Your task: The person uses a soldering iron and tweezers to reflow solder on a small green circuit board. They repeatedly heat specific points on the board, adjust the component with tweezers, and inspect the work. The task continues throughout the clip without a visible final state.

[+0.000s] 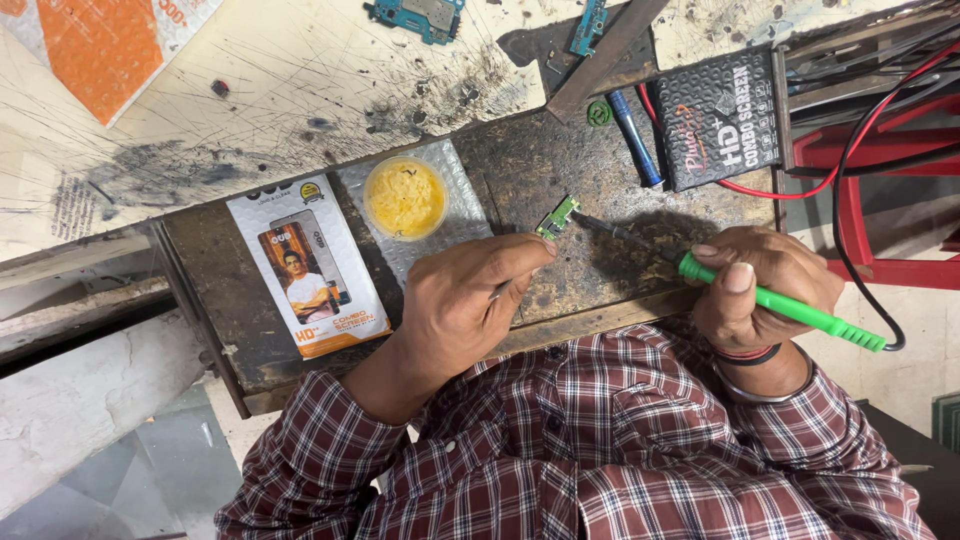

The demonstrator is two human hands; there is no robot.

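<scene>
Head view: yellow flux tub [404,197] far left, within reach. Left hand [462,303] fingers pinched on small green circuit board [557,217], steadying it on bench [520,170]. Right hand [765,285] fingers clamped around green soldering iron [770,300], tip at board.

Left hand [462,300] covers whatever grips the small green board [557,217]; a sliver of metal peeks from under the fingers, too little to name. The iron [770,300] has its tip so thin and dark that contact with the board can't be judged. Right hand [765,285] hides the middle of the handle. At the bench's [600,190] far edge, two blue boards [420,15] are cut by the picture's top. An orange sheet [100,50] runs off the top left corner. The red stand [870,200] leaves at the right.
</scene>
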